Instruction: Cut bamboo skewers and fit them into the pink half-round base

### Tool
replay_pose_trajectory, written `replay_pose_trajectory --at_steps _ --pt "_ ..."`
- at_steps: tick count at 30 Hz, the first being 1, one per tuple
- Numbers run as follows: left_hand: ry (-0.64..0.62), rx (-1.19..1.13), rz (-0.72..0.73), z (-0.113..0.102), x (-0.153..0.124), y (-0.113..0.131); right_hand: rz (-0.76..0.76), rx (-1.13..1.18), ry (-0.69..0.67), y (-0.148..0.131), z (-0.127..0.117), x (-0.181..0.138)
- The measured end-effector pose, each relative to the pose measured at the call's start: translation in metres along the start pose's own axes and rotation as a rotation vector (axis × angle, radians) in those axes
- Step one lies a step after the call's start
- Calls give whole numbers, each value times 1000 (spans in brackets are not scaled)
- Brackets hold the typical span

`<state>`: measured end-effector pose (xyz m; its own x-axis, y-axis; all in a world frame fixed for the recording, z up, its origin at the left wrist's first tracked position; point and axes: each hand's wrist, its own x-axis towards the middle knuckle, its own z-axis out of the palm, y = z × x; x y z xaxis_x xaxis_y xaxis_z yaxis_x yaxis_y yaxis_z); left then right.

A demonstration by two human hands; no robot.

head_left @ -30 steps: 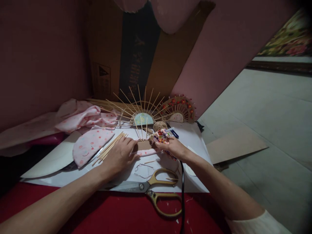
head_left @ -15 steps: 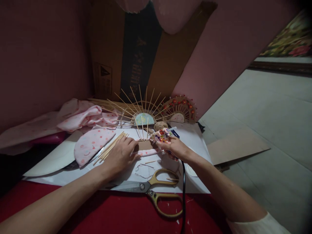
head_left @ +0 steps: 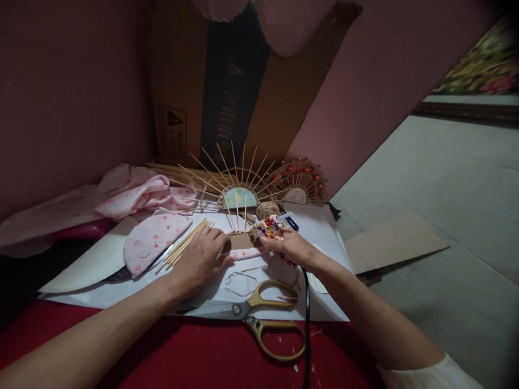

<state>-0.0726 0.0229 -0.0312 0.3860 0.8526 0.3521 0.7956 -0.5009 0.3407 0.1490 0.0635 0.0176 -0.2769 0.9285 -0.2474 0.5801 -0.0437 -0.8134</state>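
Note:
My right hand (head_left: pixel 292 247) is closed around a colourfully patterned glue gun (head_left: pixel 272 227) with a black cord (head_left: pixel 307 319). Its nozzle end points left, at the top edge of a small cardboard piece (head_left: pixel 242 241). Pink dotted fabric wraps the lower edge of that piece, and a few thin wooden sticks (head_left: pixel 237 213) rise from its top. My left hand (head_left: pixel 206 251) grips the cardboard's left end, fingers bent over it. Beside that hand lies a bundle of loose sticks (head_left: pixel 178 248). Where the nozzle meets the piece is too small to make out.
Gold-handled scissors (head_left: pixel 243 310) lie near the front edge. Behind stand a green half-round with fanned sticks (head_left: pixel 240 198), a twine ball (head_left: pixel 267 209) and a red-beaded fan piece (head_left: pixel 298 183). Pink dotted fabric (head_left: pixel 154 197) and a covered half-round (head_left: pixel 152 240) are at left.
The glue gun and my right hand have shifted very slightly, and its cord has moved a little to the right. My left hand and the cardboard piece stay in place.

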Motion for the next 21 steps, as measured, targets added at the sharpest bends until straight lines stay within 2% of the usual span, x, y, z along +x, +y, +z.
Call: replay_pose_trajectory --at_steps 4,21 --pt "-1 -7 -1 0 0 -1 -10 -2 44 -3 0 1" --pt "-4 17 3 0 -1 -1 30 -41 43 -4 4 -2"
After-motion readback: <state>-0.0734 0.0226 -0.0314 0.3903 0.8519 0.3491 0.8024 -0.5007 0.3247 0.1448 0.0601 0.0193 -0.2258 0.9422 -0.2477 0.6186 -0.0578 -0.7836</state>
